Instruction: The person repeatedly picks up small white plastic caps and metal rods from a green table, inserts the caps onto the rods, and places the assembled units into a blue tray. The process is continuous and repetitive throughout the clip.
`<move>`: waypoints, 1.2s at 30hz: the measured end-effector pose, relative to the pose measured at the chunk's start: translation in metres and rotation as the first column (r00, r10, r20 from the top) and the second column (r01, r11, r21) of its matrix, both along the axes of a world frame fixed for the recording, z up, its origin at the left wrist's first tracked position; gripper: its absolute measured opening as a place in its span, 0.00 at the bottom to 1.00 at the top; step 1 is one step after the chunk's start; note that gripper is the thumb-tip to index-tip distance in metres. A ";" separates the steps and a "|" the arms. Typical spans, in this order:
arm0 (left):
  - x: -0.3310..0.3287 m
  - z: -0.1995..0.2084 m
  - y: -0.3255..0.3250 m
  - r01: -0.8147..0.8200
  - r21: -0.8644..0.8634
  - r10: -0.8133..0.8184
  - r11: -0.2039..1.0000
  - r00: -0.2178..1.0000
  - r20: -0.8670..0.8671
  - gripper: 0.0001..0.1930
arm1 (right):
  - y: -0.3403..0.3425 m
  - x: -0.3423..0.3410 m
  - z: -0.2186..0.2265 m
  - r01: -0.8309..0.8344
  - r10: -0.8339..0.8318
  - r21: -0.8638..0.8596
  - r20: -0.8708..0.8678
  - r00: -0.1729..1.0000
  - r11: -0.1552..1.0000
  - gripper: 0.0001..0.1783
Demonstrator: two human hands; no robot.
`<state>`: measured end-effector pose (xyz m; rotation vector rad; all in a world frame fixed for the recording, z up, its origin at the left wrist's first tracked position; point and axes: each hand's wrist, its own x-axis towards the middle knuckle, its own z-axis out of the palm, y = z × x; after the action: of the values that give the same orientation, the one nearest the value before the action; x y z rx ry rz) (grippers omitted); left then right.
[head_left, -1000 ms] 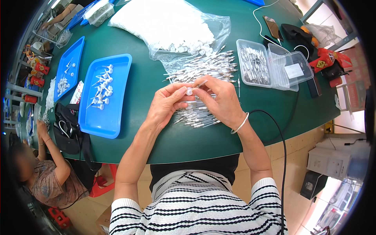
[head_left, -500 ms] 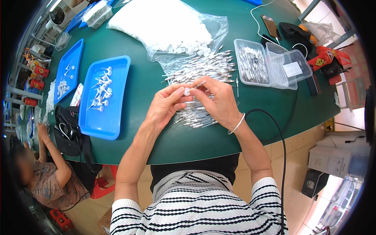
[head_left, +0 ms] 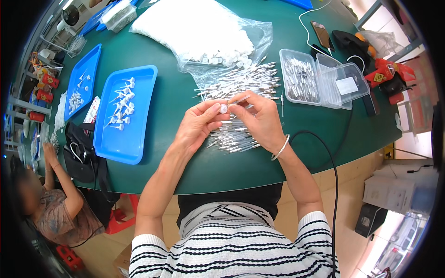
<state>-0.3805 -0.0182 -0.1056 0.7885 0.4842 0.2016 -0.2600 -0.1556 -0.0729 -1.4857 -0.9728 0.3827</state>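
My left hand (head_left: 198,124) is closed, its thumb and finger pinching a small white round cap (head_left: 223,109). My right hand (head_left: 260,119), with a bangle at the wrist, meets it at the cap. Between the right fingers and thumb shows a thin metallic rod (head_left: 242,98); whether its tip touches the cap is hidden. Under and beyond both hands spreads a heap of slim silver-and-white rods (head_left: 245,79). Behind the heap, white caps (head_left: 232,58) spill from the mouth of a large clear plastic bag (head_left: 262,37).
On the left, a blue tray (head_left: 121,147) carries several caps with thin stems; a second blue tray (head_left: 89,69) lies beyond it. A clear box (head_left: 301,76) of rods sits right, near a phone (head_left: 321,34). A black cable (head_left: 331,153) crosses the table edge. Another person (head_left: 62,208) works at left.
The whole view has shifted slightly. Both hands keep nearly the same grip on the cap and rod, with only a tiny movement of the fingers.
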 end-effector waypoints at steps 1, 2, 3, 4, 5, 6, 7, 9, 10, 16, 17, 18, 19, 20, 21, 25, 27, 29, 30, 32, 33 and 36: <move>0.001 0.001 -0.001 -0.006 -0.001 0.006 1.000 1.000 -0.004 0.11 | 0.000 0.000 0.002 -0.008 0.008 -0.028 -0.004 1.000 1.000 0.06; 0.001 0.002 -0.001 -0.011 -0.001 0.011 1.000 1.000 -0.009 0.11 | -0.001 0.000 0.005 -0.015 0.015 -0.056 -0.007 1.000 0.998 0.06; 0.000 0.002 -0.001 -0.016 0.002 0.016 1.000 1.000 -0.010 0.11 | -0.002 0.000 0.007 -0.023 0.022 -0.084 -0.011 1.000 0.996 0.06; 0.000 0.002 -0.002 -0.018 0.005 0.018 1.000 1.000 -0.011 0.11 | -0.002 0.000 0.008 -0.021 0.021 -0.090 -0.008 1.000 0.996 0.06; 0.000 0.002 -0.002 -0.019 0.008 0.020 1.000 1.000 -0.012 0.11 | -0.002 0.001 0.008 -0.019 0.019 -0.097 -0.005 1.000 0.995 0.06; 0.000 0.001 -0.001 -0.019 0.009 0.019 1.000 1.000 -0.010 0.11 | -0.002 0.001 0.008 -0.017 0.017 -0.104 -0.001 1.000 0.994 0.06; 0.000 0.000 -0.001 -0.017 0.010 0.017 1.000 1.000 -0.006 0.11 | -0.002 0.001 0.007 -0.014 0.014 -0.102 0.002 1.000 0.995 0.06; 0.000 0.001 -0.001 -0.018 0.010 0.018 1.000 1.000 -0.002 0.11 | -0.002 0.001 0.005 -0.008 0.009 -0.098 0.008 1.000 0.995 0.06; 0.000 0.002 -0.002 -0.019 0.009 0.019 1.000 1.000 -0.003 0.11 | -0.002 0.002 0.004 -0.005 0.008 -0.095 0.025 1.000 0.995 0.06; 0.000 0.000 -0.001 -0.036 -0.002 0.036 0.999 0.999 0.000 0.12 | -0.002 -0.001 0.006 0.013 -0.009 -0.075 0.055 0.998 0.997 0.06; 0.000 0.000 -0.001 -0.038 -0.003 0.038 0.999 0.999 -0.003 0.12 | -0.002 0.000 0.004 0.016 -0.012 -0.067 0.060 0.998 0.998 0.06; 0.000 0.000 -0.001 -0.042 -0.003 0.042 0.999 0.999 -0.003 0.12 | -0.002 0.000 0.003 0.020 -0.016 -0.060 0.066 0.998 0.998 0.05; 0.000 0.001 -0.001 -0.046 -0.003 0.046 0.999 0.999 -0.005 0.12 | -0.001 0.000 0.003 0.018 -0.015 -0.057 0.060 0.998 0.998 0.05; 0.000 0.001 -0.002 -0.049 -0.003 0.049 0.999 0.999 -0.006 0.12 | -0.001 -0.001 0.002 0.016 -0.013 -0.054 0.054 0.998 0.998 0.05; 0.000 0.001 -0.002 -0.049 -0.003 0.049 0.999 0.999 -0.008 0.12 | -0.001 -0.001 0.001 0.014 -0.011 -0.051 0.048 0.999 0.999 0.05; 0.000 0.001 -0.003 -0.046 -0.003 0.046 0.999 0.999 -0.017 0.12 | -0.001 0.000 -0.001 0.003 -0.001 -0.066 0.039 0.999 0.998 0.05; 0.001 0.002 -0.003 -0.041 -0.002 0.041 0.999 0.999 -0.012 0.12 | 0.001 -0.001 -0.004 -0.013 0.013 -0.027 -0.004 1.000 1.000 0.06; 0.000 0.003 -0.003 -0.041 -0.003 0.041 0.999 0.999 0.002 0.12 | 0.001 -0.002 -0.001 -0.023 0.021 -0.035 -0.033 0.999 0.999 0.05; 0.000 0.003 -0.003 -0.042 0.000 0.042 0.999 0.999 0.001 0.12 | 0.001 -0.002 0.000 -0.028 0.026 -0.040 -0.048 0.999 0.999 0.05; 0.000 0.005 -0.004 -0.044 0.005 0.044 0.999 0.999 0.000 0.12 | 0.001 -0.002 -0.001 -0.027 0.025 -0.033 -0.058 0.998 0.999 0.05; 0.000 0.005 -0.004 -0.043 0.005 0.043 0.999 0.999 0.002 0.12 | 0.001 -0.002 -0.002 -0.027 0.025 -0.030 -0.063 0.998 0.999 0.05; 0.000 0.006 -0.005 -0.037 0.005 0.037 0.999 0.999 0.011 0.11 | 0.002 -0.002 -0.007 -0.032 0.032 0.001 -0.120 0.992 0.999 0.05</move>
<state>-0.3804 -0.0233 -0.0992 0.7838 0.4879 0.2418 -0.2620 -0.1535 -0.0795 -1.4325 -0.9017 0.4904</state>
